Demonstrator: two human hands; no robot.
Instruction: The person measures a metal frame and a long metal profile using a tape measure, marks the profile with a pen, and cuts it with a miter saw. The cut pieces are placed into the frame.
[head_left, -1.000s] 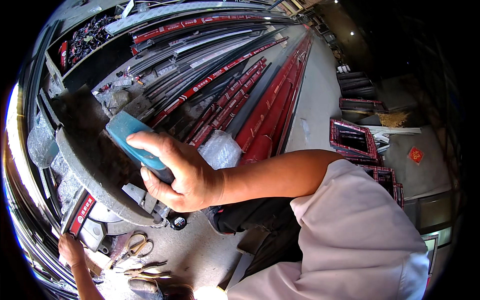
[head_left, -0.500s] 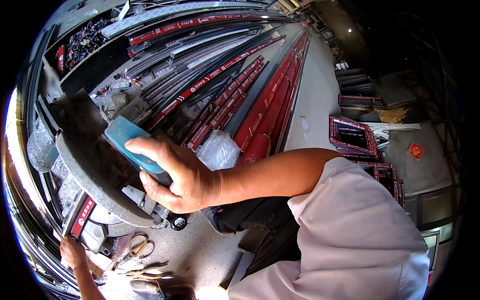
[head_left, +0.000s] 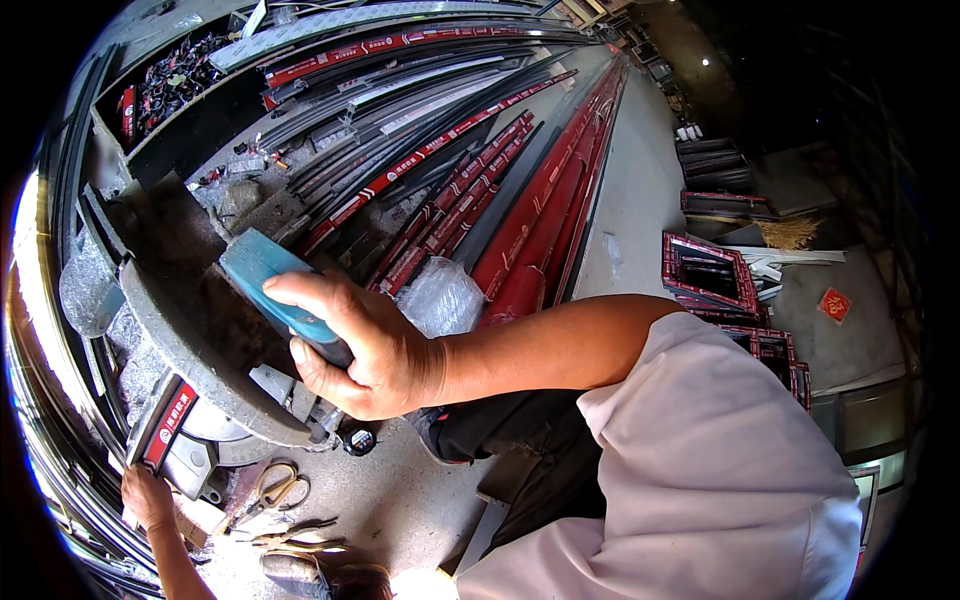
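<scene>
At the left stands a cut-off saw with a curved grey blade guard (head_left: 200, 365) and a teal motor housing (head_left: 268, 268). My right hand (head_left: 375, 355) is closed around the saw's handle, next to that housing. A short length of dark profile with a red film strip (head_left: 168, 430) lies on the saw's base under the guard. At its near end, my left hand (head_left: 147, 497) is closed on the profile, with the fingers partly hidden. The blade itself is mostly hidden by the guard.
Gold-handled scissors (head_left: 280, 488) and pliers (head_left: 300, 540) lie on the floor near the saw, beside a tape measure (head_left: 357, 440). Long red-wrapped profiles (head_left: 520, 235) stretch away ahead. Bubble wrap (head_left: 440, 298) sits by them. Red-edged frames (head_left: 710, 275) are stacked at right.
The whole view has shifted slightly, with the scene now a little further right. Both hands keep their grips on the saw handle and the profile.
</scene>
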